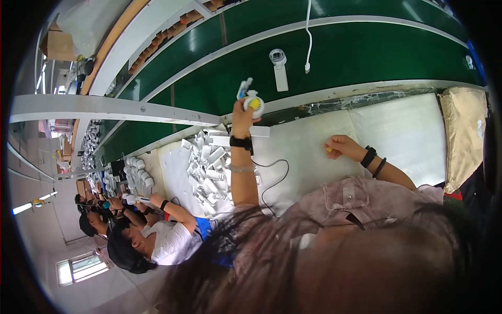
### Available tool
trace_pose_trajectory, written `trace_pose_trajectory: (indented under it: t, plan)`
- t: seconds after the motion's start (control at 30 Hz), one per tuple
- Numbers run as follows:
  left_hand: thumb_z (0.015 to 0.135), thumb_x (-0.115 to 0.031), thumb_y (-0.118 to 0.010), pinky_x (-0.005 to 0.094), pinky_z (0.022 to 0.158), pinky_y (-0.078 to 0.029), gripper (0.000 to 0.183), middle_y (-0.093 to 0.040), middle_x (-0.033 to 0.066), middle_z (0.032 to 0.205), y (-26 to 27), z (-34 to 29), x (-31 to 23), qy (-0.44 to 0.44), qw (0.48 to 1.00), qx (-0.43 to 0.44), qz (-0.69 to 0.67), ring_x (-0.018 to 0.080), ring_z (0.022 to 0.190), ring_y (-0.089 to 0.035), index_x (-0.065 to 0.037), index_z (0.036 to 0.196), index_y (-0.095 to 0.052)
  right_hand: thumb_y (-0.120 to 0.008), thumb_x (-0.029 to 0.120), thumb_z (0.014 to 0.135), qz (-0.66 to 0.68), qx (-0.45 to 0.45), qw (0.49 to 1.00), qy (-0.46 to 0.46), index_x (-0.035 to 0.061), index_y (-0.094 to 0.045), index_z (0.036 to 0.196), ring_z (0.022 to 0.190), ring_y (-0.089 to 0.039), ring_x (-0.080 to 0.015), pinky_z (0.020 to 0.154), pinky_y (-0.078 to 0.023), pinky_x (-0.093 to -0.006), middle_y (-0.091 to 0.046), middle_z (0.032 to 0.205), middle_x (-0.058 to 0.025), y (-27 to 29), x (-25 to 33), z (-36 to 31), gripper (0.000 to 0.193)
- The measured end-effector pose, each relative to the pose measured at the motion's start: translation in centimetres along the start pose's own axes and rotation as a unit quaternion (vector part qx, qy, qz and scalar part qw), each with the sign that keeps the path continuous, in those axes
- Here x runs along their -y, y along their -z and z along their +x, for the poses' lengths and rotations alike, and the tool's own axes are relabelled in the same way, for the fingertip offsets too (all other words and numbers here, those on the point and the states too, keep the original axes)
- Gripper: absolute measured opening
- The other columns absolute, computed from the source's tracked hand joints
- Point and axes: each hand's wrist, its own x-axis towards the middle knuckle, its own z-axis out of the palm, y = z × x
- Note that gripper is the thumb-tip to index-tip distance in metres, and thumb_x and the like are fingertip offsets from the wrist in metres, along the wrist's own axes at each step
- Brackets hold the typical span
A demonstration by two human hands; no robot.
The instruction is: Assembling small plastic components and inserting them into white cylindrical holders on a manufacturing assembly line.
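My left hand (242, 116) is raised at the near edge of the green conveyor belt (209, 73), closed around a white handheld fan (253, 108) with a round, slotted head. A yellow patch covers the thumb tip on the fan; it looks like a finger cot. Something white and blue sticks up behind the fan, partly hidden by my fingers. Over the pale worktable (303, 152) my right hand (342, 146) is curled closed, with a bit of yellow at its fingertips. Whether it holds anything is hidden. A second white handheld fan (280, 70) lies on the belt.
White plastic parts (206, 170) are heaped left of my left forearm. A white cable (308, 47) hangs over the belt; a dark cord (277, 172) curves across the table. Co-workers (167, 235) sit along the left. Brown wrapping (464, 136) covers the table's right end.
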Motion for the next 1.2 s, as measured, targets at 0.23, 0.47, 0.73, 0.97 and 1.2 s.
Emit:
trace_pose_trajectory:
  t: [0.23,0.47,0.73,0.97,1.2]
  plan:
    - [0.075,0.009,-0.050,0.0308,0.081,-0.055,0.050,-0.050,0.0133,0.117,-9.0,-16.8,4.4,-0.052,0.986,0.161,-0.011,0.0225,0.108,-0.056,0.000,0.124,-0.039,-0.040,0.053,0.098,0.085,-0.001,0.992,0.096,0.0056,-0.059,0.115,0.085,-0.064,-0.0134,0.076,-0.052,-0.0278,-0.065,0.099,-0.0053,-4.4,2.9,-0.3,0.053]
    - [0.075,-0.003,-0.068,0.0331,0.088,-0.047,0.055,-0.051,0.0153,0.120,-11.2,-23.5,6.1,-0.243,0.935,0.164,0.201,0.0237,0.109,-0.054,-0.002,0.125,-0.046,-0.054,0.047,0.093,0.046,-0.017,0.999,0.000,0.0100,-0.063,0.100,0.074,-0.060,-0.0084,0.065,-0.051,-0.0241,-0.063,0.086,0.0003,-5.4,3.1,-4.5,0.039]
    - [0.086,0.000,-0.059,0.0259,0.068,-0.052,0.037,-0.067,0.0075,0.097,-10.2,-24.4,4.2,-0.151,0.987,0.032,0.044,0.0147,0.088,-0.064,-0.001,0.122,-0.052,-0.056,0.027,0.096,-0.004,0.122,0.992,0.007,0.0046,-0.066,0.093,0.067,-0.064,-0.0077,0.057,-0.042,-0.0174,-0.068,0.080,-0.0018,-5.3,3.0,-5.4,0.025]
    - [0.077,0.002,-0.056,0.0401,0.109,-0.030,0.072,-0.043,0.0118,0.139,-8.6,-23.1,6.0,-0.185,0.968,0.166,0.045,0.0212,0.130,-0.039,-0.005,0.144,-0.029,-0.053,0.029,0.098,-0.010,0.183,0.981,0.067,0.0027,-0.063,0.093,0.054,-0.055,-0.0065,0.055,-0.044,-0.0206,-0.062,0.069,-0.0031,-6.1,4.8,-7.4,0.028]
    - [0.079,0.006,-0.047,0.0333,0.092,-0.045,0.052,-0.058,0.0114,0.124,-8.8,-16.8,8.2,-0.094,0.972,0.189,-0.103,0.0232,0.112,-0.058,-0.005,0.130,-0.048,-0.053,0.027,0.098,-0.068,0.110,0.988,0.085,0.0030,-0.063,0.090,0.050,-0.052,-0.0046,0.047,-0.040,-0.0171,-0.060,0.066,-0.0019,-4.8,4.5,-7.5,0.028]
